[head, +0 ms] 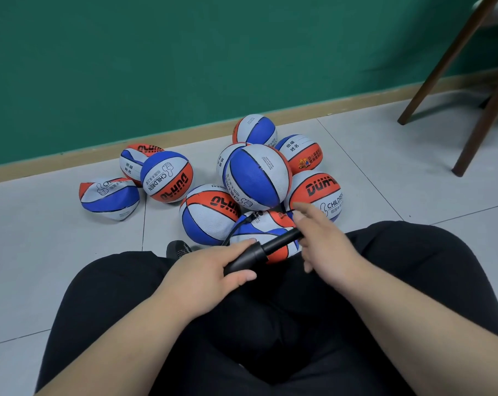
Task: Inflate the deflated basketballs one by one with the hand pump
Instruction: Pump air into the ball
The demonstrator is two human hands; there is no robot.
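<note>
Basketball (263,228) half-flat, wedged between black-trousered knees above grey tiled floor (385,155); pump (259,251) lying across it, hose (236,227) looping to its top; left hand (210,270) wrapped round barrel, right hand (325,247) curled over plunger end; other balls (259,178) heaped near green wall (156,67); chair legs (440,70) at right.

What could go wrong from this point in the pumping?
1. Neither hand steadies the front ball. It lies unheld, so the hose fitting at its valve might pull out or bend.
2. The left hand grips the hand pump, but the right hand at the rod end looks blurred and loose-fingered, so it may slip.
3. The stacked ball just behind could roll down onto the work.
</note>
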